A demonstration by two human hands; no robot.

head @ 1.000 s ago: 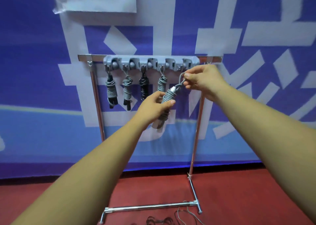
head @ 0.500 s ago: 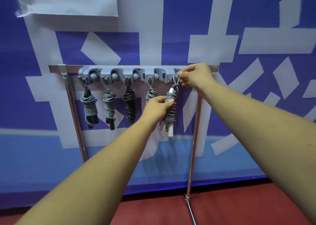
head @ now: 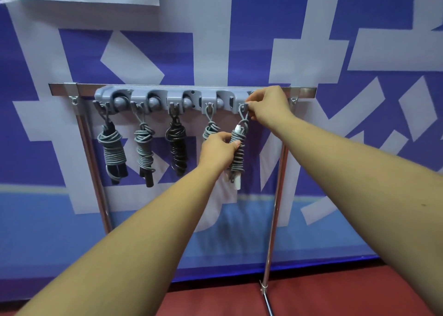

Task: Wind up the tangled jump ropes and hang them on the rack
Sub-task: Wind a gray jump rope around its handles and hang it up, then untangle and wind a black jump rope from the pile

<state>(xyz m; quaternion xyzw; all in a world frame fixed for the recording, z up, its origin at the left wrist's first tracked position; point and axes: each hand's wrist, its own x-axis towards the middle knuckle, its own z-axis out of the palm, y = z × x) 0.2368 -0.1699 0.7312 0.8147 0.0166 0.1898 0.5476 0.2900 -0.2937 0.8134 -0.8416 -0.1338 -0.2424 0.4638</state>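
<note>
The fingers [head: 250, 105] of the right hand [head: 269, 104] are pinching the top of the loop [head: 244, 118] and pressing it against the last hook [head: 241, 108] at the right end of the rack [head: 57, 89]. The fingers [head: 234, 144] of the left hand [head: 217, 150] are curling around the wound grey rope [head: 238, 158], taking its weight from just below the loop. The bundle is hanging upright, with its white handle end poking out below.

The step in hand looks like the hanging of the fifth rope. Whether the loop is sitting fully over the hook I cannot tell, since the right fingertips are covering that spot. The next move likely calls for seating the loop, then easing off the left-hand support gently so the bundle is settling rather than dropping.

Four other wound ropes [head: 145, 147] are hanging on the hooks to the left, the nearest partly behind the left hand.
</note>
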